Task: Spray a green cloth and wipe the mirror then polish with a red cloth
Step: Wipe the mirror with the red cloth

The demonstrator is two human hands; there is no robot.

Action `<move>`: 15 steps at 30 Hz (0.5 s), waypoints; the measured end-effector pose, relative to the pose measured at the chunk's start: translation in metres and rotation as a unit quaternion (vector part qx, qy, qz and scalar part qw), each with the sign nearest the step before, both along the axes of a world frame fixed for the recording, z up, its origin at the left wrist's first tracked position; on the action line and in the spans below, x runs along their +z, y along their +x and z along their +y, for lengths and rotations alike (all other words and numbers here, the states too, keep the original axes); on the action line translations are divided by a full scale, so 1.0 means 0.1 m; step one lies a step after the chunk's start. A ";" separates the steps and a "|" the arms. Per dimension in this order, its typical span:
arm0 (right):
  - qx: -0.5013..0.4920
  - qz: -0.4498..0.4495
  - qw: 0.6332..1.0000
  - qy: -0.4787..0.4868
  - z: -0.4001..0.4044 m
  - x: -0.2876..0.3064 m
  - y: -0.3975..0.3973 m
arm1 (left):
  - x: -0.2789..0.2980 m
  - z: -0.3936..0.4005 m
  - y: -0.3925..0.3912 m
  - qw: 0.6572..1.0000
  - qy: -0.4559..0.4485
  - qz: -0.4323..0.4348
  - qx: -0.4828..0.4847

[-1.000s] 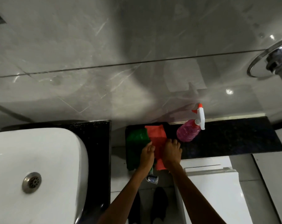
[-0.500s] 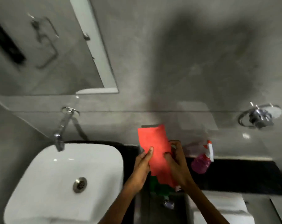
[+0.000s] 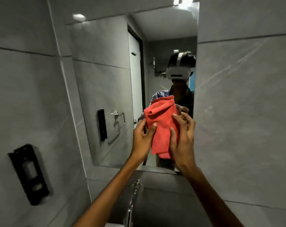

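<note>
A folded red cloth is held up in front of the mirror, near its lower right part. My left hand grips the cloth's left edge with thumb on its front. My right hand holds the right edge, fingers spread over it. I cannot tell whether the cloth touches the glass. The mirror reflects a person with a headset, a door and a towel ring. The green cloth and the spray bottle are out of view.
A black dispenser hangs on the left grey tiled wall. A chrome tap rises below the mirror's bottom edge, between my forearms. Grey tiles fill the wall to the right of the mirror.
Both hands lifted the red cloth from the black counter up to the mirror. The view swung up from the counter and sink to the mirror.
</note>
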State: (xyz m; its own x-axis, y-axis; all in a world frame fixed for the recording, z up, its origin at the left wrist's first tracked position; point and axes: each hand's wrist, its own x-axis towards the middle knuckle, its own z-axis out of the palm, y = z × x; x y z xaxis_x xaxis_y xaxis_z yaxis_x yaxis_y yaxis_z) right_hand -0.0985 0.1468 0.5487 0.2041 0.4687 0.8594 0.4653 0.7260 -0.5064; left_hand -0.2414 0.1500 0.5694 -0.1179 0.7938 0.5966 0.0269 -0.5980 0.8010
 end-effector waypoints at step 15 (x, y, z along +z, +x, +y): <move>-0.384 -0.211 0.899 0.020 0.77 0.40 -0.79 | 0.22 1.04 -1.92 0.799 0.267 0.349 0.410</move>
State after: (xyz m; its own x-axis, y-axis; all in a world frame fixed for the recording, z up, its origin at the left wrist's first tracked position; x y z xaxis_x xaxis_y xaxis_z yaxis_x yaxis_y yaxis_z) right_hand -0.1777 0.2236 0.5888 0.1068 0.2965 0.9490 0.9813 0.1221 -0.1486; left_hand -0.4333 0.2541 0.5916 0.0424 0.2299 0.9723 0.9140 -0.4019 0.0552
